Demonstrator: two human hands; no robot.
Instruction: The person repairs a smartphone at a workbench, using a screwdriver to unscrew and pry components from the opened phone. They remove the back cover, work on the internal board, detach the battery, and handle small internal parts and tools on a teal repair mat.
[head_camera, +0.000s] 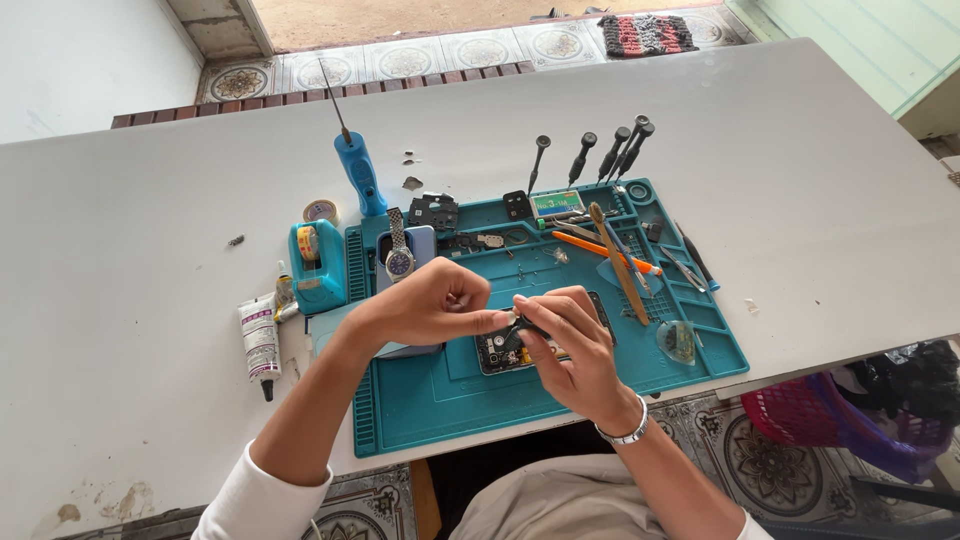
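My left hand (425, 305) and my right hand (570, 345) meet above a teal work mat (420, 395). My right hand grips black tweezers (525, 328) whose tips reach the left fingertips. My left hand pinches a tiny part (508, 316), too small to make out. Under the hands lies an opened phone (497, 355) with its inner parts showing. A wristwatch (399, 256) with a blue dial rests on a pale blue phone back behind my left hand.
A blue pointed tool (358, 170), a teal tape holder (317, 262) and a glue tube (260, 340) stand left of the mat. Several screwdrivers (600, 155) stand along its far edge. Orange and wooden pry tools (620, 255) lie at its right. A pink basket (830, 415) sits on the floor.
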